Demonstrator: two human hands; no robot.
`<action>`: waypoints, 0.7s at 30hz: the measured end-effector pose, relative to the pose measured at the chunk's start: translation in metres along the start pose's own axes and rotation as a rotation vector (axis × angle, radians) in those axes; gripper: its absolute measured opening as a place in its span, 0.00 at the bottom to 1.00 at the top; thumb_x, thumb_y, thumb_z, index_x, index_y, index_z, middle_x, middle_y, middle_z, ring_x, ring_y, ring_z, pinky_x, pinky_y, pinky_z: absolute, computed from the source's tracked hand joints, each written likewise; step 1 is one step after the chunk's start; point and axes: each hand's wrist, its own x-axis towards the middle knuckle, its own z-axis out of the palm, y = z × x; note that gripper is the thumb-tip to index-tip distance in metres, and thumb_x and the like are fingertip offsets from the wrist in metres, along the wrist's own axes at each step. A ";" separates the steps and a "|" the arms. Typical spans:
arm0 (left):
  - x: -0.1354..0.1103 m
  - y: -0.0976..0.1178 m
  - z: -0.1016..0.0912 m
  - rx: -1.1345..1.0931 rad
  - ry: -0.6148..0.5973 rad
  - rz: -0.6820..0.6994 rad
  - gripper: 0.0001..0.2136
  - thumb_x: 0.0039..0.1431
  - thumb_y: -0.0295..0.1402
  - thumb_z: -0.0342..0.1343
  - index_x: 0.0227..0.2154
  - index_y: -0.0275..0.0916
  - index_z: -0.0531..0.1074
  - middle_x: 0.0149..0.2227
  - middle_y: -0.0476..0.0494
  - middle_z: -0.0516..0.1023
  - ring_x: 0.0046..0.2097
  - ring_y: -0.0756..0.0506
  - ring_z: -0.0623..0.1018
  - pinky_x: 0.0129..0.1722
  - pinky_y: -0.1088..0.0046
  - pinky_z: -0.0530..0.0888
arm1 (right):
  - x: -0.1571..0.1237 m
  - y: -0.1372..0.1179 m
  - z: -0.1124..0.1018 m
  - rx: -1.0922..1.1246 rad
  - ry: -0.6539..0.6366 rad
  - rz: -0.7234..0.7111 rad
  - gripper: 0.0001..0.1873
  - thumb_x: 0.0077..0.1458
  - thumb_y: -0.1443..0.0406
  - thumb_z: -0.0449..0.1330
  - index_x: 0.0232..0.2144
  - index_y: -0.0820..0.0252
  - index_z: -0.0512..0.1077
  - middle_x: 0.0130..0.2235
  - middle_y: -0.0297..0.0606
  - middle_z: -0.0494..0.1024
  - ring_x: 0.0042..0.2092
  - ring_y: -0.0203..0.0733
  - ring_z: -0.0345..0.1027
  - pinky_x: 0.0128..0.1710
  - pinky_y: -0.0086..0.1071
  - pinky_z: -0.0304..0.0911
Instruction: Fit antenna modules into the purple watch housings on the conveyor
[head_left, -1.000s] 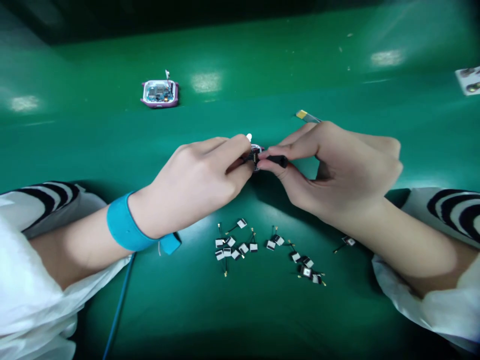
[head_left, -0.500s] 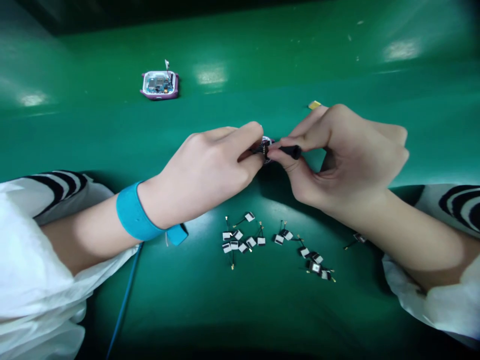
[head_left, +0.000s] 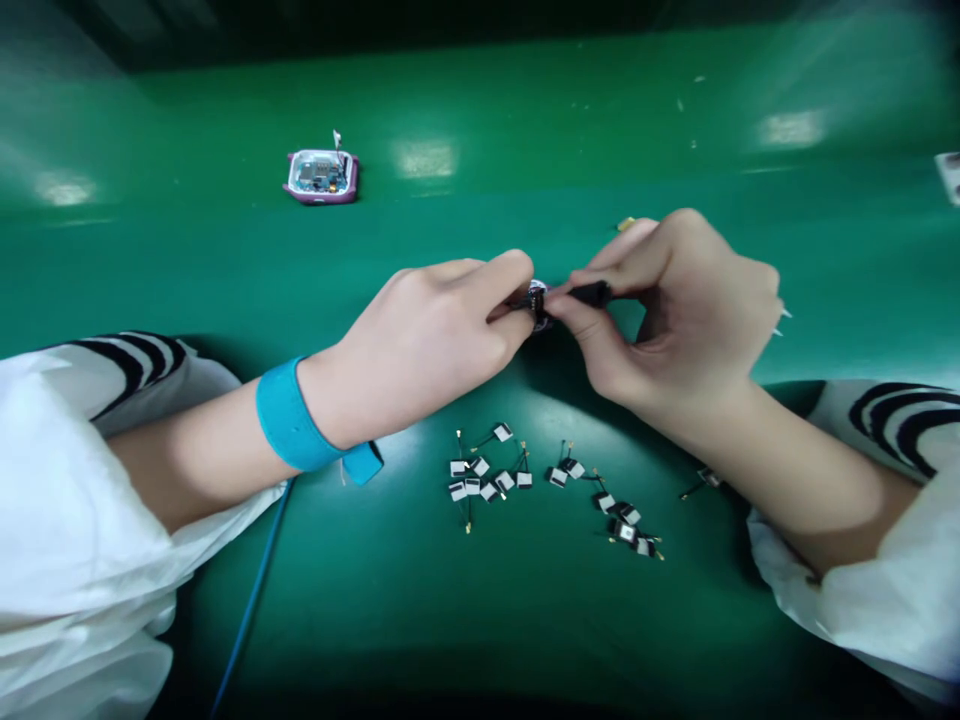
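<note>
My left hand (head_left: 427,345), wearing a blue wrist strap (head_left: 289,415), pinches a small purple-rimmed device (head_left: 538,302) at its fingertips. Much of that device is hidden by my fingers. My right hand (head_left: 675,310) pinches a short black pin connector (head_left: 592,294) between thumb and forefinger. The connector's tip meets the device between my hands, and both are too small and covered to show the joint in detail.
An open purple watch-like housing (head_left: 321,175) with a circuit board lies farther up the green bench (head_left: 187,260). Several small white-and-black antenna pieces (head_left: 487,480) with thin wires lie below my hands. A blue cord (head_left: 255,600) runs down from the wrist strap.
Both hands, with the device and black connector, have shifted right and slightly up in view. The yellow strip beyond my right hand is now mostly hidden.
</note>
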 end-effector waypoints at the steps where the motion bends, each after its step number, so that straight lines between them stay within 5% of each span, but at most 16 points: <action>1: 0.000 -0.001 0.000 0.002 -0.012 0.020 0.12 0.59 0.27 0.40 0.29 0.36 0.69 0.29 0.49 0.73 0.29 0.51 0.73 0.23 0.76 0.65 | -0.001 0.002 0.000 0.065 0.069 0.042 0.11 0.44 0.70 0.58 0.23 0.56 0.57 0.24 0.30 0.64 0.28 0.35 0.66 0.22 0.28 0.63; 5: -0.001 -0.003 0.000 -0.009 -0.031 0.053 0.13 0.59 0.27 0.41 0.29 0.38 0.72 0.31 0.49 0.74 0.30 0.50 0.74 0.23 0.76 0.64 | -0.003 0.004 0.001 0.224 0.272 0.211 0.11 0.46 0.67 0.59 0.24 0.56 0.57 0.26 0.31 0.62 0.27 0.32 0.65 0.24 0.28 0.67; 9: -0.001 -0.003 0.000 -0.003 -0.012 0.059 0.12 0.58 0.26 0.43 0.31 0.39 0.73 0.32 0.50 0.74 0.31 0.51 0.74 0.24 0.77 0.65 | -0.004 0.003 0.000 0.207 0.204 0.301 0.10 0.49 0.63 0.58 0.26 0.55 0.57 0.29 0.31 0.64 0.28 0.32 0.65 0.26 0.28 0.67; 21: -0.001 -0.003 0.001 -0.018 0.031 0.026 0.10 0.58 0.27 0.46 0.30 0.39 0.73 0.31 0.50 0.74 0.30 0.52 0.73 0.24 0.78 0.65 | -0.003 0.001 -0.001 0.313 0.153 0.247 0.10 0.45 0.64 0.61 0.25 0.57 0.61 0.27 0.29 0.66 0.30 0.32 0.67 0.27 0.26 0.65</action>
